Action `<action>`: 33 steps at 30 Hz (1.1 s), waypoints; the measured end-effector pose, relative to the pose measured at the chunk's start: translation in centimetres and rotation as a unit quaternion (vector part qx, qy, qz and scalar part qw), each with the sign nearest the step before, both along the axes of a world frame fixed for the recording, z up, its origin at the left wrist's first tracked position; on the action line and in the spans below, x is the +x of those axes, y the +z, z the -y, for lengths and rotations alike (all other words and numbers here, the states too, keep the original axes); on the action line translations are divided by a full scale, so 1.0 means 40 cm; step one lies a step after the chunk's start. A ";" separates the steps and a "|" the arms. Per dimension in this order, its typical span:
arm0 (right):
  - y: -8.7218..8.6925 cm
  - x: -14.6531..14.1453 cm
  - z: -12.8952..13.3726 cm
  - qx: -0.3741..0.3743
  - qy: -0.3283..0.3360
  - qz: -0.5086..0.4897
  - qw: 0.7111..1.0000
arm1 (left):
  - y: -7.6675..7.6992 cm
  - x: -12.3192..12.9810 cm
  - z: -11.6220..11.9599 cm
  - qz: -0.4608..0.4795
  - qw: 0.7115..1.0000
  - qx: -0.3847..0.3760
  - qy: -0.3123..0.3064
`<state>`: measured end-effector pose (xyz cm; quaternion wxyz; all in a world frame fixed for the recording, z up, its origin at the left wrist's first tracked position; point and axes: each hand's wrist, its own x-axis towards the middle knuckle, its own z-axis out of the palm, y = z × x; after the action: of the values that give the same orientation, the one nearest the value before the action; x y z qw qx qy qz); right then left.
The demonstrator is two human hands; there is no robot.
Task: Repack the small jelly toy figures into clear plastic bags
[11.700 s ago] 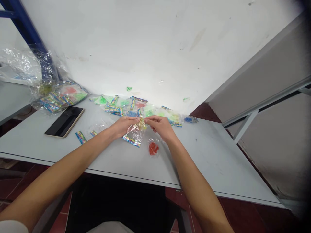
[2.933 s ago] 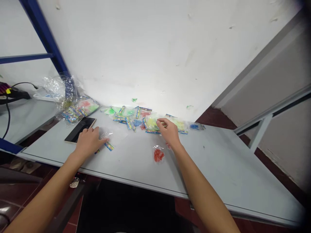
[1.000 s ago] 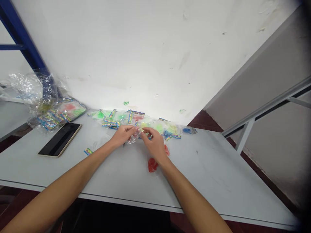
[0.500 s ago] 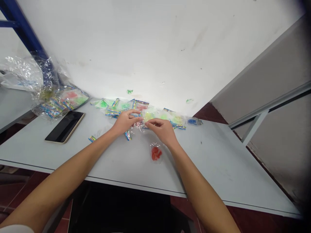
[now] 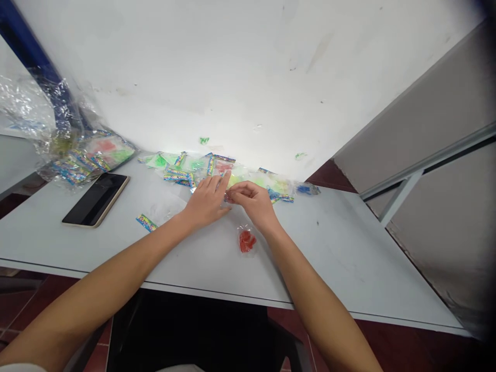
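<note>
— Left hand (image 5: 206,200)?
— Open, fingers spread, just beside the small clear plastic packet (image 5: 228,198)
— And the right hand (image 5: 252,202)?
— Nearer, its curled fingers pinching the packet; I can't tell the long axis. A red-filled clear bag (image 5: 247,241) lies below

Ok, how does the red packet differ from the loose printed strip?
The packet is clear plastic holding red pieces; the strip is flat, printed in many colours. The packet sits near the right hand, the strip further left, past the left hand. Both lie on the table.
</note>
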<state>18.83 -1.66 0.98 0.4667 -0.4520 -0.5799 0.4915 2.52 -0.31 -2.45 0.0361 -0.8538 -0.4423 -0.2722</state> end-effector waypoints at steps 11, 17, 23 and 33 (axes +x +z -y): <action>0.030 -0.015 0.014 -0.097 0.018 -0.070 0.993 | -0.004 0.021 0.013 -0.002 1.000 -0.012 0.011; 0.020 -0.006 0.004 -0.108 0.006 -0.072 0.992 | -0.005 0.018 0.012 -0.037 0.998 -0.010 0.054; 0.044 0.002 0.008 -0.128 0.003 -0.059 0.990 | 0.006 0.009 0.011 -0.067 0.993 -0.011 0.092; 0.041 -0.003 0.006 -0.168 0.057 -0.079 0.981 | 0.004 0.009 0.008 -0.094 0.993 0.038 0.061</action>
<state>18.70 -1.91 2.63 0.3996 -0.4503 -0.4753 0.6416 2.90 -0.61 -2.30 0.1262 -0.8453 -0.4774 -0.2042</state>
